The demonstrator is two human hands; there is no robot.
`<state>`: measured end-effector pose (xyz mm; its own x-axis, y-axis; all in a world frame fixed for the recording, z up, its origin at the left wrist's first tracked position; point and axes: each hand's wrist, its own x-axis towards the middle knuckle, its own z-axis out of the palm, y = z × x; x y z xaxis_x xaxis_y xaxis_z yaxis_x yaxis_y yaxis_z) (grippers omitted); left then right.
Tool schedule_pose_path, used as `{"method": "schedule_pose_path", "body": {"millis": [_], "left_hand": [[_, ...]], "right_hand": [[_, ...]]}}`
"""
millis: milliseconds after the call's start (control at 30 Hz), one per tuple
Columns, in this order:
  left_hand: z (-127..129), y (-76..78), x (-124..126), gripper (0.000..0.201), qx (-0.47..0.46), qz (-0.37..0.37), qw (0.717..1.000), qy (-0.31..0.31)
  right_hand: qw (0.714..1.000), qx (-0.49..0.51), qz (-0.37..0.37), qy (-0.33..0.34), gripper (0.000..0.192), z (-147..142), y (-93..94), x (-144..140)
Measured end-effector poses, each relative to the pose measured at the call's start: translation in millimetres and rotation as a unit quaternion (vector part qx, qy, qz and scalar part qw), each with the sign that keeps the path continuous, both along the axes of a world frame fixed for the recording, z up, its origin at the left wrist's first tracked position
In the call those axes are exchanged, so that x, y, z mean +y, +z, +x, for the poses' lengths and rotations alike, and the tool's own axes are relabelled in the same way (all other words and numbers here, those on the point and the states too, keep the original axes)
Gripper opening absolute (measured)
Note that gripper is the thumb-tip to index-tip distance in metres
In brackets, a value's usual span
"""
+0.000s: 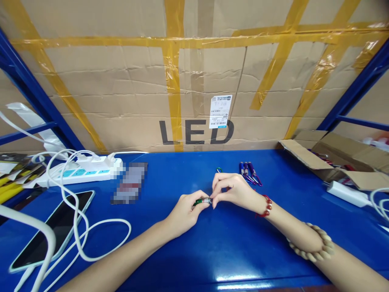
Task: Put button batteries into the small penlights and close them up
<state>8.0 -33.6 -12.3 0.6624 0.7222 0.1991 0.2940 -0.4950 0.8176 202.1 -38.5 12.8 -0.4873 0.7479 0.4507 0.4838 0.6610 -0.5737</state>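
My left hand (189,211) is closed around a small green mini flashlight (198,201), held almost level above the blue tabletop. A silver section with fine print shows between the two hands. My right hand (232,190) pinches the dark end of this piece with thumb and fingertips; whether that end is separate, I cannot tell. Just behind my right hand, a green carabiner clip (219,170) shows in part; what it joins is hidden. Farther back to the right lie several blue and purple mini flashlights (246,170) with purple clips, side by side.
A white power strip (91,172) with looping cables, a phone (54,231) and a blurred-out flat object (130,183) lie left. At right are an open cardboard box (334,156) and a white plug adapter (349,194). A large taped carton (136,93) stands behind.
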Motion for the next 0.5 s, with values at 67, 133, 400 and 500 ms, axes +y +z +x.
{"method": "schedule_pose_path", "body": {"millis": [67,133,400,500], "left_hand": [[-1.2,-1.2,0.7,0.017,-0.001,0.011,1.000,-0.005],[-2.0,-1.9,1.2,0.015,-0.008,0.016,1.000,-0.007],[-3.1,-6.4,1.1,0.008,-0.009,0.064,0.998,0.020],[-3.5,-8.2,2.4,0.009,-0.010,0.083,0.996,0.031]], "right_hand": [[1.000,0.006,-0.010,-0.010,0.028,-1.7,-2.6,0.0],[0.999,0.020,-0.021,-0.016,0.028,-3.3,-3.9,-0.3],[0.991,0.028,-0.120,-0.054,0.032,-6.5,-4.5,-1.1],[0.986,0.047,-0.150,-0.063,0.033,-8.6,-4.9,-1.1]]}}
